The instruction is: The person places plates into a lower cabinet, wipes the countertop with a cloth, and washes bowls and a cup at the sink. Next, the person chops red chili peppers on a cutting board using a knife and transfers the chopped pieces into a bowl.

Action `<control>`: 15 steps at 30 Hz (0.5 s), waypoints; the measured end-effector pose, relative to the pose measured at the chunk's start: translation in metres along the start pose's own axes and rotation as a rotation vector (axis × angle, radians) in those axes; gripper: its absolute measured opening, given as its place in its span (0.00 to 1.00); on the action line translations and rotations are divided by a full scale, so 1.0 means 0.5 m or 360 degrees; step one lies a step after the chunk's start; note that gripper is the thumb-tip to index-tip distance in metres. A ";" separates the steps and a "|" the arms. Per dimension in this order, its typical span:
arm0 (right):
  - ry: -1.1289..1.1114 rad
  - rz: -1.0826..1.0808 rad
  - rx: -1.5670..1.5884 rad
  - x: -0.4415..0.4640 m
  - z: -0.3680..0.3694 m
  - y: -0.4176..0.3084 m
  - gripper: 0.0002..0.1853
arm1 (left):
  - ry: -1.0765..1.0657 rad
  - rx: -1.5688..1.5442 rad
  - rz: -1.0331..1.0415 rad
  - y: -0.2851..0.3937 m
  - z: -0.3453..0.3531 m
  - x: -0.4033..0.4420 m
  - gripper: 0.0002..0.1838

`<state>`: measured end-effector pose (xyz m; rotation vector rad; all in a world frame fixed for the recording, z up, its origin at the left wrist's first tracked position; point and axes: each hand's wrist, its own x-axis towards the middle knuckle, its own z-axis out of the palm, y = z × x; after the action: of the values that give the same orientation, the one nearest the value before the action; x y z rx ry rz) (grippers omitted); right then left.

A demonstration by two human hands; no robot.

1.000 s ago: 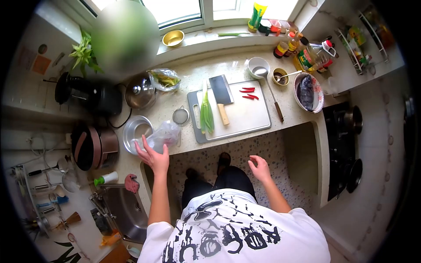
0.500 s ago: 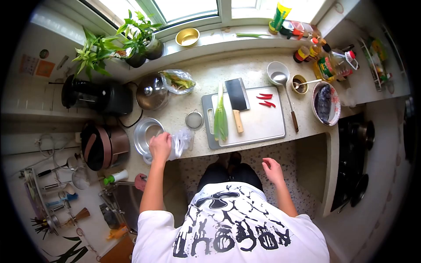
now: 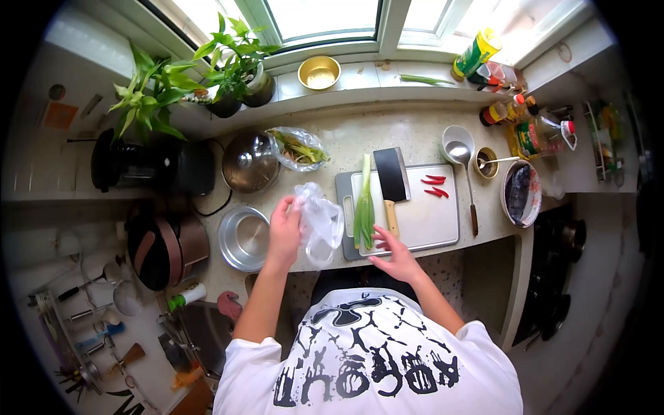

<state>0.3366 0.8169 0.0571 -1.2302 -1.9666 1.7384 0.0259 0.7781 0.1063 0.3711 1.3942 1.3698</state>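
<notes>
Just left of the cutting board (image 3: 432, 225), the left hand (image 3: 282, 232) has its grip pinched on a clear plastic bag (image 3: 321, 225), which hangs on the board's side of that hand, long axis roughly front to back. The right hand (image 3: 396, 260), farther from the bag, is at the board's near edge, grip spread and apparently bare, by the green onion (image 3: 364, 211); contact I cannot tell. The bag looks thin and crinkled, the onion long and leafy, the board flat, white and grey-rimmed
</notes>
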 end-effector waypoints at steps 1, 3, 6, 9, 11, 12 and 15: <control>-0.0010 -0.0055 0.0065 0.012 0.013 -0.029 0.43 | -0.0051 -0.0132 0.0000 0.003 0.017 0.017 0.09; -0.0033 -0.0115 0.0231 0.036 0.033 -0.069 0.45 | 0.0003 -0.0348 0.0049 0.027 0.088 0.056 0.10; 0.0101 -0.0204 0.0274 0.067 0.033 -0.089 0.45 | -0.0089 -0.0606 0.0103 0.064 0.170 0.120 0.12; 0.0360 -0.0188 0.0045 0.070 -0.019 -0.058 0.44 | -0.0028 -0.0917 0.0184 0.063 0.240 0.205 0.12; 0.0538 -0.0156 -0.0175 0.057 -0.070 -0.025 0.39 | 0.0050 -0.1058 0.0108 0.019 0.244 0.293 0.11; 0.0568 -0.0097 -0.0215 0.045 -0.097 0.007 0.38 | 0.0081 -0.1147 0.0080 -0.013 0.237 0.340 0.10; 0.0709 0.0071 -0.0250 0.008 -0.169 0.095 0.30 | 0.0241 -0.1123 -0.0114 -0.062 0.248 0.412 0.11</control>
<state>0.4104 0.8760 0.0347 -1.5631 -1.8385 1.2051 0.0681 0.9996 0.0175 -0.2503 0.9414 1.7477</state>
